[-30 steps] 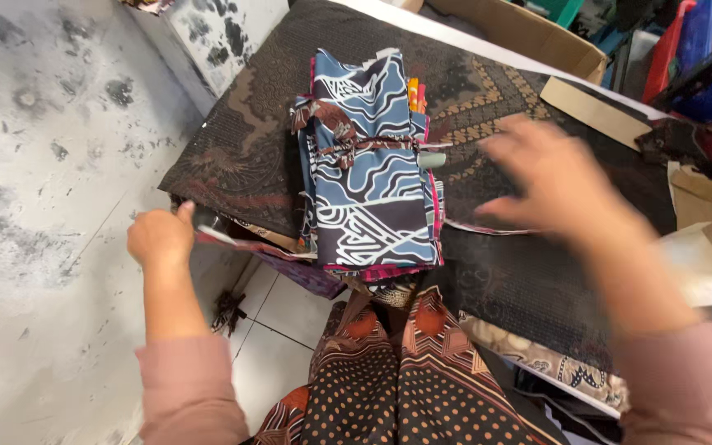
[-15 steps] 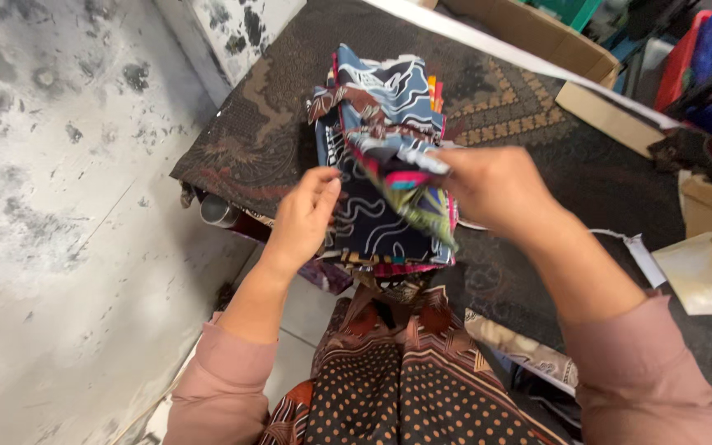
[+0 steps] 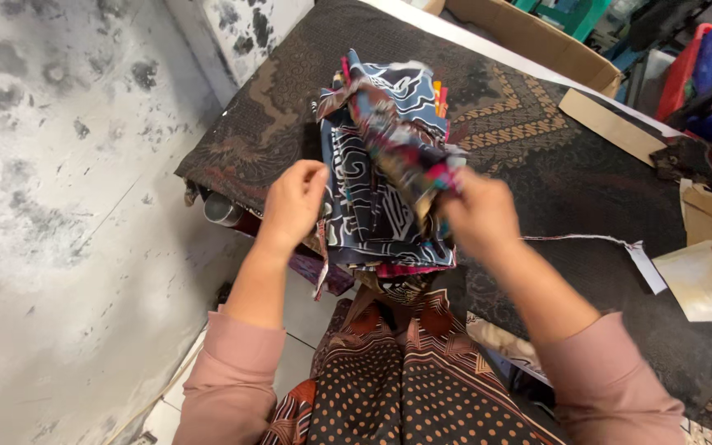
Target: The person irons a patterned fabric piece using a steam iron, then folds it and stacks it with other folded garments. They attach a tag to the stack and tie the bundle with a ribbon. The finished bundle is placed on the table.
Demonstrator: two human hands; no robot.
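View from my head, looking down, read left to right. At far left is the mottled grey wall [image 3: 51, 165]. Next comes my left hand [image 3: 294, 202], which a second ago was a fist at the counter's [image 3: 554, 181] near-left edge, away from the cloth. It has since come in and now lies against the left side of the stack of folded fabric [image 3: 372, 218]. Its fingers are loosely curled and seem to pinch the edge of the blue-and-white layers, though I cannot tell how firmly.

In the middle, the stack rests on the dark patterned cloth covering the counter, at its near edge, just above my brown dotted skirt [image 3: 405, 371]. Its long axis runs from me toward the far side of the counter, leaning slightly right at the top.

The top piece [image 3: 397, 124], flat a second ago, is now lifted and bunched, blurred with motion. It points up and away from me, its lower end gathered in my right hand [image 3: 480, 218], which is closed around it. I judge that one piece is being drawn off while the rest is steadied.

To the right lie a white strip [image 3: 611, 247], pale paper scraps [image 3: 698, 280] and a cardboard box [image 3: 537, 37], all well apart from both hands.
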